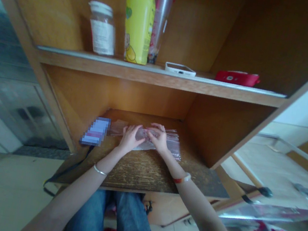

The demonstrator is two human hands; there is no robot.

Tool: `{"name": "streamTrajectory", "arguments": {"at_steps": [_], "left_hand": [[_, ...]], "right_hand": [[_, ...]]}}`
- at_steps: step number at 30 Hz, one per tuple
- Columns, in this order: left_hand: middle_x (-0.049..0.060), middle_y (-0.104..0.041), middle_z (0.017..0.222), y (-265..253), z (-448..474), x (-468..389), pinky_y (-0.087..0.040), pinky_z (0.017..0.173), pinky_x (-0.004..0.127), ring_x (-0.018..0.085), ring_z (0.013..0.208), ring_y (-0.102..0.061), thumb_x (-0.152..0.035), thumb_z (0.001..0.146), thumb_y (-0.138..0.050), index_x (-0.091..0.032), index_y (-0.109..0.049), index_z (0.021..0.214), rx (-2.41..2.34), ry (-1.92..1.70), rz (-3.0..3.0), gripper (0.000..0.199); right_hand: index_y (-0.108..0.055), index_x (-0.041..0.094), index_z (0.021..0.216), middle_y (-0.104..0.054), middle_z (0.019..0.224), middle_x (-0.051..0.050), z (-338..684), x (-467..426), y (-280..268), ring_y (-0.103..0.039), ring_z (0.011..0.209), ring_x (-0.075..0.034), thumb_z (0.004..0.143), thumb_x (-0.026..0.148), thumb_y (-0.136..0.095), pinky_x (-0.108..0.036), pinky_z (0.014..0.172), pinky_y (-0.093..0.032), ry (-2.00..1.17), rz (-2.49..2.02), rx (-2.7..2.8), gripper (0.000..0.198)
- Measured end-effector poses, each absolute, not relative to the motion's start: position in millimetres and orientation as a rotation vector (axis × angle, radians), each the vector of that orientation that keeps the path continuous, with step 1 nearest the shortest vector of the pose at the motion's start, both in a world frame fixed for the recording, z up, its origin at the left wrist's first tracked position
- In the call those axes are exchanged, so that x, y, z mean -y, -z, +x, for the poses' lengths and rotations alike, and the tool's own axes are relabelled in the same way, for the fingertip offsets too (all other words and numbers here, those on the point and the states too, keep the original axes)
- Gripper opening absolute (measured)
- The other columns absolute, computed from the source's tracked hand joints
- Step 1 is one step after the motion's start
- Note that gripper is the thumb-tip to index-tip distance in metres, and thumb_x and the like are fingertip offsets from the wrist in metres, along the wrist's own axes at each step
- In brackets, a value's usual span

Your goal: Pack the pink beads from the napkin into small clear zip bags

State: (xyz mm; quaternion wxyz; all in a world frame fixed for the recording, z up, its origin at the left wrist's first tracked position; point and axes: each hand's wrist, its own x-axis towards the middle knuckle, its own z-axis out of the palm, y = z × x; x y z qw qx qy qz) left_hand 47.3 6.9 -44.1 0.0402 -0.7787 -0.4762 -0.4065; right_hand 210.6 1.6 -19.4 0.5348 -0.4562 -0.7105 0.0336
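Observation:
Clear plastic bags lie flat on the worn wooden desk top [133,171] inside the lower compartment. Between my two hands is one thin clear plastic bag [140,145], its edges hard to make out. My left hand [130,138] curves over its left side, thumb and fingers bent toward each other. From the other side, my right hand [158,137] pinches the film with thumb and forefinger, the other fingers raised. A pile of flat clear bags [174,144] spreads out under and to the right of my right hand. More clear film [117,127] extends left of my left hand.
A phone [95,131] with a blurred-out screen and a dark strap [69,170] lies left. The shelf [160,78] above carries a white-capped jar [101,30], a yellow bottle [139,22], a straw cup [160,22], a white phone-like object [180,69] and a red item [238,78].

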Motion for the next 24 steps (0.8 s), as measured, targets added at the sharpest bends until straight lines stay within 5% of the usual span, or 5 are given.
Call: {"name": "streamTrajectory", "arguments": {"at_steps": [13, 24], "left_hand": [[0.009, -0.065, 0.112, 44, 47, -8, -0.034, 0.093, 0.042, 0.027, 0.106, -0.057, -0.049, 0.075, -0.064, -0.022, -0.051, 0.117, 1.583, 1.373, -2.285, 0.052], [0.01, -0.063, 0.111, 45, 49, -8, -0.035, 0.093, 0.044, 0.029, 0.105, -0.056, -0.048, 0.071, -0.068, -0.021, -0.051, 0.118, 1.449, 1.263, -2.393, 0.057]], "right_hand": [[-0.074, 0.026, 0.087, -0.067, 0.1, -0.007, 219, -10, 34, -0.053, 0.101, -0.024, 0.082, 0.035, -0.059, -0.038, 0.093, -0.035, -0.035, -1.731, 2.008, 0.018], [-0.072, 0.021, 0.079, -0.066, 0.097, -0.007, 221, -30, 46, -0.055, 0.098, -0.021, 0.078, 0.022, -0.061, -0.037, 0.09, -0.04, -0.152, -1.372, 1.698, 0.011]]}}
